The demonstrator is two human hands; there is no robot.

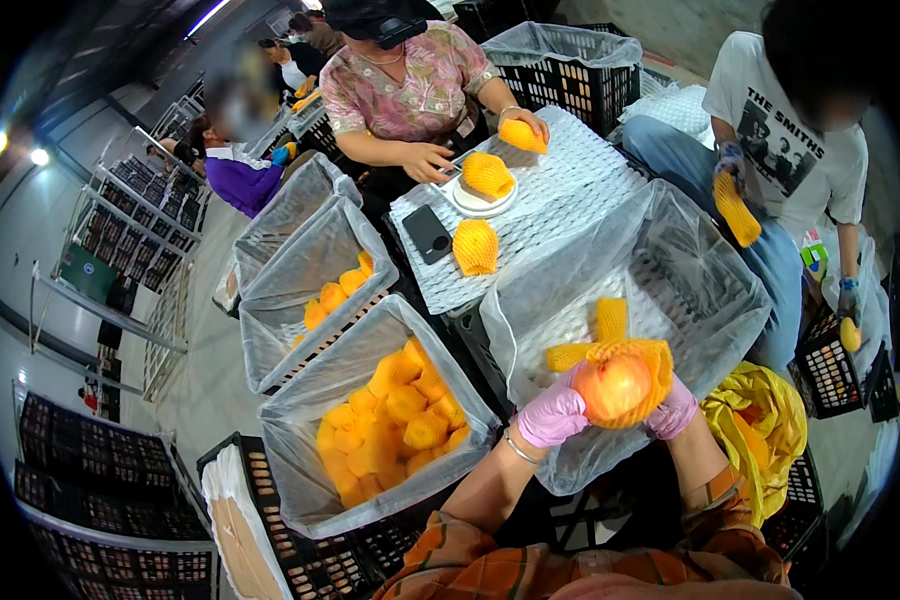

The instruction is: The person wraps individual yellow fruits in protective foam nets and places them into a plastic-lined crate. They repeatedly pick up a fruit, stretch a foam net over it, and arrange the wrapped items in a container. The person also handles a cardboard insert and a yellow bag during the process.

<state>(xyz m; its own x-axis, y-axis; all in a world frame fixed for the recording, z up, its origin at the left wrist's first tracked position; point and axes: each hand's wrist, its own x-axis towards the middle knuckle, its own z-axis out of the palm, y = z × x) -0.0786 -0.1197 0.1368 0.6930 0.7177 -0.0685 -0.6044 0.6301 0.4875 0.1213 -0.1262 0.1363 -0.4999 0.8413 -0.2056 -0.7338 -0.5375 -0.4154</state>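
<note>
My left hand (pixel 553 411), in a pink glove, holds the left side of a round reddish-yellow fruit (pixel 612 391). A yellow foam net sleeve (pixel 656 375) wraps the fruit's back and right side, leaving its near face bare. On the sleeved right side is my right hand (pixel 673 411), also gloved in pink and partly hidden behind the net. Both hands are over a crate lined with clear plastic (pixel 690 255). Two flattened yellow foam sleeves, one upright (pixel 611 319) and one lying sideways (pixel 565 357), show just beyond the fruit.
A lined crate of net-wrapped fruit (pixel 397 420) stands at left. Ahead, a foam-covered surface (pixel 570 169) bears a white scale (pixel 486 199), a black phone (pixel 427 234) and wrapped fruit (pixel 475 247). One person sits behind it, another at right. A yellow bag (pixel 776 450) is near my right arm.
</note>
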